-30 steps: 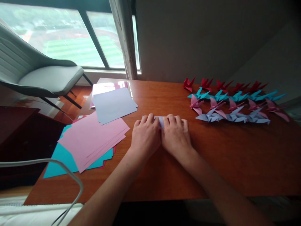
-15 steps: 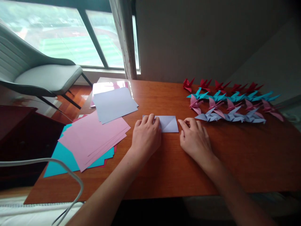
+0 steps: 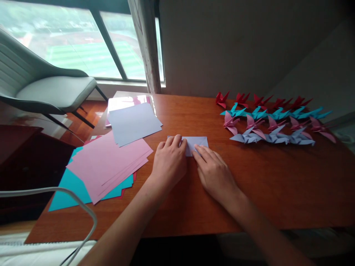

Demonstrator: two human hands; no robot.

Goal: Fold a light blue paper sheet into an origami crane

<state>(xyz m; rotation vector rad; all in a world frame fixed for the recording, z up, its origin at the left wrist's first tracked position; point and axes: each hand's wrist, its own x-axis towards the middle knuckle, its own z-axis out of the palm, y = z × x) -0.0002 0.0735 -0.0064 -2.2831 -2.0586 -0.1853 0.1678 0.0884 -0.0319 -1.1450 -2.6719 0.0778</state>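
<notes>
Wooden table (image 3: 266, 188), lilac paper (image 3: 201, 141) partly beneath left hand (image 3: 169, 158), grip unclear, and right hand (image 3: 213, 169), fingers extended

Both hands (image 3: 169, 159) on folded lavender paper (image 3: 200, 140)

Main light: daylight from the window (image 3: 83, 40), upper left; exterior overexposed and hazy. The wall (image 3: 216, 48) is dim. Glare marks the glossy packet (image 3: 124, 101). Wide-angle distortion stretches the edges; the upper-right corner is dark.

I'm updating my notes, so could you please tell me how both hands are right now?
Left hand: curled over the folded pale-lavender paper rectangle; grip cannot be told.
Right hand: open, resting on the same paper.
</notes>
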